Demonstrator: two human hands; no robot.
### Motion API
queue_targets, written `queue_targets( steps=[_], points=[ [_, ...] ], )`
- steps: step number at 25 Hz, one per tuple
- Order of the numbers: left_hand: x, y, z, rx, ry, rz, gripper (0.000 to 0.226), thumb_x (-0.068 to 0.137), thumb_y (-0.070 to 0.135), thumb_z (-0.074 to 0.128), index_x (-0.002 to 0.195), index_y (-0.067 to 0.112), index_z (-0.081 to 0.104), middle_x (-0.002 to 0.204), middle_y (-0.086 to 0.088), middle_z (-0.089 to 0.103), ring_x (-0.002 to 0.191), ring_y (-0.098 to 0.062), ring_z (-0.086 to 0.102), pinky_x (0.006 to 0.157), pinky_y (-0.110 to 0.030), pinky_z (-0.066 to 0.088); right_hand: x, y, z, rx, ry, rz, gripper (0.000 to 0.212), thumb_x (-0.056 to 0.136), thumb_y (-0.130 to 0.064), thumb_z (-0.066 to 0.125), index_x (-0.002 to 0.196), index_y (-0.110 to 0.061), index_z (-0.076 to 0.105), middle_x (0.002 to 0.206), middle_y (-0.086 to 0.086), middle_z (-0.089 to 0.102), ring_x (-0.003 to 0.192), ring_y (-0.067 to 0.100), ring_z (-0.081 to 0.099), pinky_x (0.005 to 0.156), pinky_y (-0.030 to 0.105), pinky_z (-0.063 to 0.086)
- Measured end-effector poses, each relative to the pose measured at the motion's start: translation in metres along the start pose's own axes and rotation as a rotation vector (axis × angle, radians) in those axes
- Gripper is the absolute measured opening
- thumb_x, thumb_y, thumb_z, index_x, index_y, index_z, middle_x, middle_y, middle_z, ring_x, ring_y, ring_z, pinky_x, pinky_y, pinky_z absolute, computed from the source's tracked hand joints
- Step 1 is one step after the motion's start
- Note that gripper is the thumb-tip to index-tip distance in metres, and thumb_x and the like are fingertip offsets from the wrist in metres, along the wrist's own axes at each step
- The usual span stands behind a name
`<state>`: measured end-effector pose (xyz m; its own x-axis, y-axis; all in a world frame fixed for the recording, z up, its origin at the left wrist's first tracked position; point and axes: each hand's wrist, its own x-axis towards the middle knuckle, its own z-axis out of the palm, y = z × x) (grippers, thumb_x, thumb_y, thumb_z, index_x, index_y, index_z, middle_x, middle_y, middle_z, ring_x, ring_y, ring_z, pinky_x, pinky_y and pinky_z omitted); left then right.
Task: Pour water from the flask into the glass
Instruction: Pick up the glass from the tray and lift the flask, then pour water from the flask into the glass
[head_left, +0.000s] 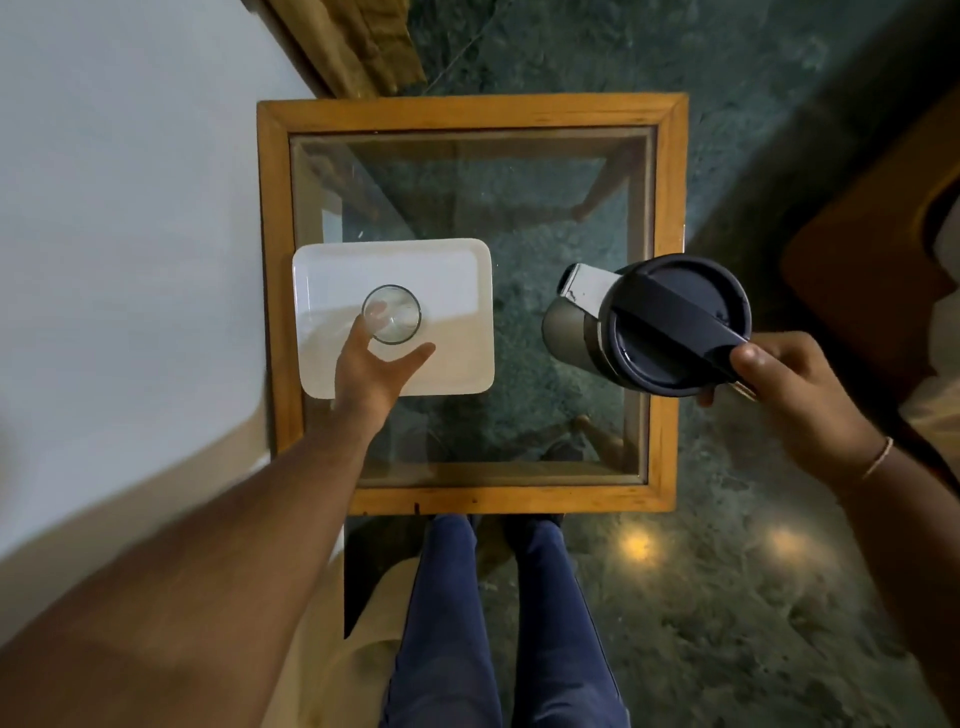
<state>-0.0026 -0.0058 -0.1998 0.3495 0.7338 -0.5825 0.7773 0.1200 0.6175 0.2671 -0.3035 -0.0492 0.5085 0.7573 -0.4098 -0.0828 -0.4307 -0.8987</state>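
Observation:
A clear glass stands upright on a white rectangular tray. My left hand wraps around the glass from the near side, thumb on the right and fingers on the left. A steel flask with a dark lid and a silver spout hangs above the right part of the table. It is tilted a little, spout toward the tray. My right hand grips the flask's dark handle. No water is seen flowing.
The tray lies on a square glass-topped table with a wooden frame. A pale wall is on the left, a wooden chair on the right. My legs in blue trousers stand just before the table on a dark stone floor.

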Motion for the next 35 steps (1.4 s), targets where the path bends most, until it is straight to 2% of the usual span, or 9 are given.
queue_targets(
  steps=[3, 5, 7, 9, 14, 23, 28, 31, 35],
  points=[
    [0.005, 0.003, -0.002, 0.008, 0.001, -0.005, 0.093, 0.078, 0.059, 0.09, 0.157, 0.037, 0.045, 0.156, 0.003, 0.055, 0.131, -0.014, 0.051, 0.115, -0.041, 0.049, -0.004, 0.004, 0.002, -0.012, -0.152, 0.042, 0.079, 0.095, -0.068, 0.056, 0.066, 0.005, 0.066, 0.063, 0.017, 0.066, 0.056, 0.045, 0.056, 0.056, 0.046, 0.044],
    [0.006, 0.006, -0.004, 0.019, -0.011, 0.021, 0.091, 0.08, 0.06, 0.088, 0.157, 0.038, 0.045, 0.157, 0.004, 0.055, 0.131, -0.015, 0.052, 0.111, -0.036, 0.048, -0.014, 0.004, 0.017, 0.056, -0.168, 0.072, 0.079, 0.094, -0.066, 0.06, 0.061, 0.005, 0.063, 0.057, 0.015, 0.063, 0.051, 0.033, 0.057, 0.057, 0.036, 0.045],
    [0.009, 0.01, -0.005, 0.017, -0.02, 0.04, 0.086, 0.083, 0.058, 0.087, 0.156, 0.036, 0.048, 0.157, 0.002, 0.057, 0.131, -0.016, 0.054, 0.111, -0.036, 0.048, -0.024, 0.006, 0.041, 0.152, -0.09, 0.08, 0.065, 0.095, -0.051, 0.06, 0.055, 0.0, 0.056, 0.053, 0.014, 0.055, 0.049, 0.026, 0.052, 0.059, 0.034, 0.042],
    [0.01, 0.012, -0.006, 0.035, -0.029, 0.058, 0.081, 0.086, 0.057, 0.085, 0.155, 0.032, 0.05, 0.155, 0.001, 0.059, 0.129, -0.015, 0.055, 0.111, -0.034, 0.046, -0.03, 0.005, 0.066, 0.234, 0.025, 0.065, 0.064, 0.096, -0.044, 0.055, 0.052, 0.002, 0.047, 0.051, 0.022, 0.039, 0.048, 0.03, 0.041, 0.052, 0.045, 0.034],
    [0.013, 0.008, -0.014, 0.123, -0.035, 0.131, 0.072, 0.087, 0.058, 0.083, 0.149, 0.033, 0.057, 0.152, 0.002, 0.063, 0.124, -0.01, 0.053, 0.112, -0.035, 0.046, -0.005, -0.019, 0.093, 0.348, 0.219, -0.014, 0.089, 0.093, -0.069, 0.061, 0.056, 0.009, 0.039, 0.049, 0.017, 0.029, 0.043, 0.03, 0.023, 0.043, 0.045, 0.019],
    [-0.016, 0.031, -0.033, 0.07, -0.006, 0.209, 0.08, 0.076, 0.073, 0.082, 0.144, 0.039, 0.06, 0.141, 0.017, 0.066, 0.123, -0.012, 0.061, 0.108, -0.037, 0.054, 0.008, -0.056, 0.082, 0.372, 0.296, -0.163, 0.079, 0.095, -0.062, 0.064, 0.048, -0.007, 0.033, 0.045, 0.007, 0.024, 0.038, 0.027, 0.018, 0.042, 0.039, 0.019],
    [-0.082, 0.104, -0.072, 0.04, -0.018, 0.311, 0.083, 0.072, 0.083, 0.077, 0.142, 0.043, 0.06, 0.134, 0.016, 0.072, 0.121, -0.011, 0.068, 0.097, -0.045, 0.066, -0.027, -0.156, 0.052, 0.391, 0.298, -0.19, 0.063, 0.088, -0.063, 0.071, 0.043, -0.025, 0.047, 0.042, -0.009, 0.034, 0.036, 0.019, 0.022, 0.04, 0.039, 0.027],
    [-0.14, 0.166, -0.117, -0.045, 0.011, 0.381, 0.077, 0.067, 0.089, 0.075, 0.134, 0.053, 0.061, 0.129, 0.026, 0.073, 0.116, -0.008, 0.073, 0.094, -0.038, 0.068, -0.058, -0.248, 0.032, 0.583, 0.474, -0.166, 0.05, 0.069, -0.049, 0.083, 0.041, -0.016, 0.056, 0.037, -0.008, 0.02, 0.029, 0.012, 0.021, 0.04, 0.018, 0.034],
    [-0.211, 0.271, -0.193, -0.035, 0.175, 0.538, 0.063, 0.061, 0.091, 0.075, 0.116, 0.065, 0.06, 0.096, 0.018, 0.081, 0.077, -0.009, 0.075, 0.072, -0.029, 0.067, -0.085, -0.382, -0.01, 0.652, 0.734, -0.127, 0.043, 0.073, -0.031, 0.052, 0.032, -0.018, 0.05, 0.031, -0.01, 0.03, 0.02, 0.004, 0.032, 0.033, 0.007, 0.035]
  ],
)
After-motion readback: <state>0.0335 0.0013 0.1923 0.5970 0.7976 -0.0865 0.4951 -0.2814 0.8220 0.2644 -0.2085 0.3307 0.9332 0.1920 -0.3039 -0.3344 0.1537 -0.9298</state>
